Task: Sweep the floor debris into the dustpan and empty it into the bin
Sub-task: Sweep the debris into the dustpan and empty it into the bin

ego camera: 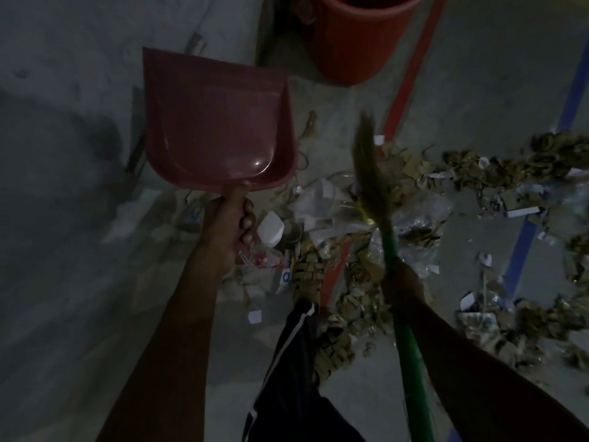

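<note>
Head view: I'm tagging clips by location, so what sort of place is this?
Probably a workshop or warehouse floor: bare concrete floor with red and blue painted lines, and cardboard and plastic scraps strewn about.

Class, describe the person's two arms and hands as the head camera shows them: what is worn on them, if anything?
Both forearms are bare to the frame's edge, with no sleeves in view. The left hand and right hand wear no gloves. In this dim picture no watch, ring or band can be seen on either wrist.
</note>
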